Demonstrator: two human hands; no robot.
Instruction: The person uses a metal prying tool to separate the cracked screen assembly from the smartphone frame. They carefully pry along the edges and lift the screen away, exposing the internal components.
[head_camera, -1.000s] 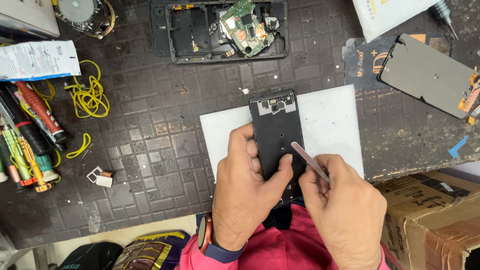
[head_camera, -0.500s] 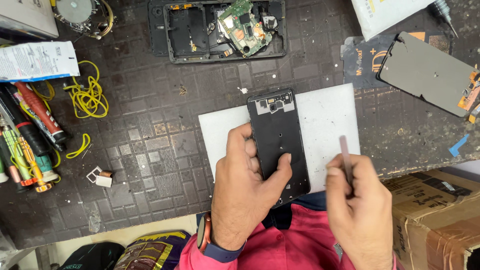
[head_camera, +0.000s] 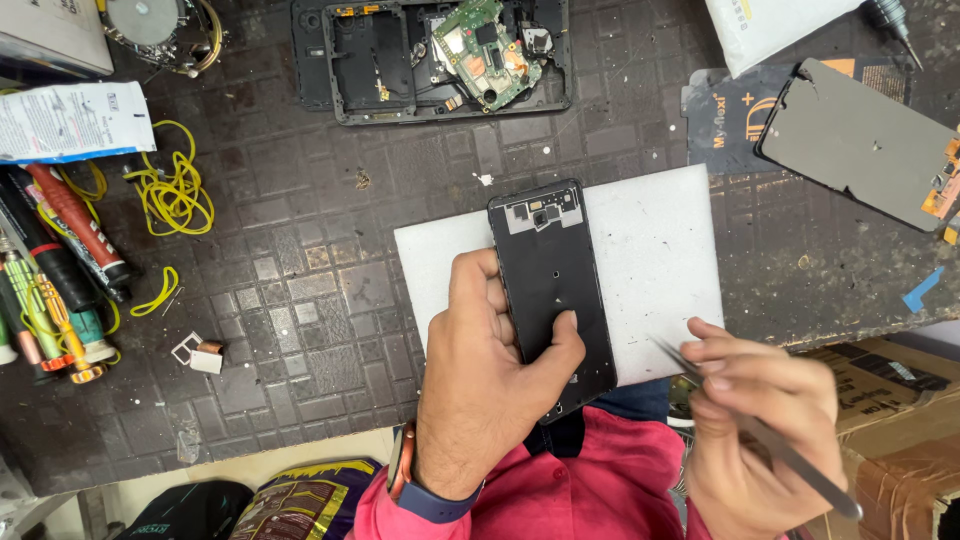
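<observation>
A black phone frame (head_camera: 550, 275) lies upright on a white mat (head_camera: 660, 250) at the table's near edge. My left hand (head_camera: 480, 390) grips its lower part, thumb pressed on its face, fingers along its left side. My right hand (head_camera: 760, 420) is off to the right, past the table edge, holding thin metal tweezers (head_camera: 745, 425) whose tip points up and left toward the mat's lower right corner. The tweezers touch nothing.
An opened phone body with a green circuit board (head_camera: 490, 50) lies at the back. A grey display panel (head_camera: 860, 140) rests at the right. Pens and screwdrivers (head_camera: 50, 270) and yellow wire (head_camera: 175, 190) crowd the left. A cardboard box (head_camera: 890, 400) stands below the table edge.
My right hand has drawn the tweezers away from the phone frame, to the right and down off the mat. My left hand has kept its grip on the frame.
</observation>
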